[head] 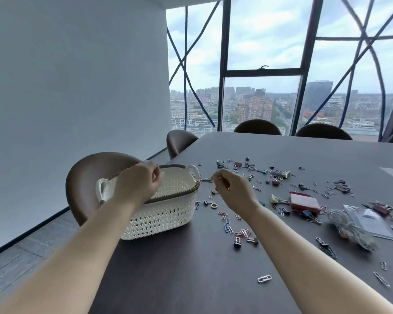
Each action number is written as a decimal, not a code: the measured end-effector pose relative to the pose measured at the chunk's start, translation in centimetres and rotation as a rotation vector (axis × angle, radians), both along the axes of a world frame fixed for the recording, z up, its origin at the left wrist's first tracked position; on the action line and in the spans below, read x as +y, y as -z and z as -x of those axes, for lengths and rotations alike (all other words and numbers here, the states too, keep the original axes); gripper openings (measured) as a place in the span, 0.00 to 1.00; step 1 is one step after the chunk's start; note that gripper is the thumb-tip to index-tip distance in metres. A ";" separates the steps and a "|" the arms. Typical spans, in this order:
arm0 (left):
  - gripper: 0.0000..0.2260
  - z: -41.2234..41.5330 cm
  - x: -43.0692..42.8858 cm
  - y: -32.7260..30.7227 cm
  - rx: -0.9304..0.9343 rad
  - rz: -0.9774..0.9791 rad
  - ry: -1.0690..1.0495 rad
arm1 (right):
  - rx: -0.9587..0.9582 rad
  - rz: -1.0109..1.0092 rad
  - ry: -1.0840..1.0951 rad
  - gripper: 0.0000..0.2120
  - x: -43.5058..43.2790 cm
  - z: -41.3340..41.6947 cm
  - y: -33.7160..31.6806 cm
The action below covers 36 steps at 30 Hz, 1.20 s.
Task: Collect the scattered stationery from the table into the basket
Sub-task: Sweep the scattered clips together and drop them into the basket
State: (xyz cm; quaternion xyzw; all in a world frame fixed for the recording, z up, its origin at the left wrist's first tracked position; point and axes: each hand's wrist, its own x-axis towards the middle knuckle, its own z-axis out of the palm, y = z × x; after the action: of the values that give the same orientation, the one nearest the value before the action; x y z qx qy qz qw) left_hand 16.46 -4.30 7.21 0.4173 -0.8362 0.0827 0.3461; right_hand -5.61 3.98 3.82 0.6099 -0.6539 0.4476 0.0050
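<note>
Hovering over a white lattice plastic basket [168,214], centre left, the left hand [141,183] curls; the right hand [233,191] pinches; contents of both unclear. Wire paper clips [228,227] litter the dark table [191,268] at centre right.

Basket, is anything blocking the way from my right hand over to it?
Nothing visible stands between the right hand and the basket. The left hand is over the basket's left part; the right part of the opening is free.

a high-rise meeting room: long table [304,155], chairs [256,126], city-view windows [261,41].
</note>
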 end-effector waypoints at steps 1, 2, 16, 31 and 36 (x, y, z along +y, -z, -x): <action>0.08 1.4 1.0 0.0 0.024 0.041 0.057 | 0.007 -0.012 0.033 0.06 1.3 1.1 0.4; 0.07 3.1 1.9 0.4 0.034 0.069 0.124 | 0.017 -0.022 0.070 0.06 2.6 2.3 0.8; 0.46 15.8 9.9 12.3 -0.705 -0.578 0.418 | 0.278 -0.596 0.468 0.15 18.9 13.0 8.6; 0.42 17.4 7.6 12.0 -0.644 -0.619 0.326 | 0.204 -0.884 0.459 0.46 14.3 9.8 9.1; 0.40 18.9 4.5 12.6 -0.594 -0.572 0.270 | 0.190 -0.827 0.471 0.40 9.8 13.0 9.0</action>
State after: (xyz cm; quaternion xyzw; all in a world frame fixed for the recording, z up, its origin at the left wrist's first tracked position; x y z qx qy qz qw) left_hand -2.46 0.20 -5.40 0.3416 -0.9357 -0.0820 -0.0313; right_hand -18.66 13.78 -5.20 0.4342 -0.8940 0.0791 -0.0772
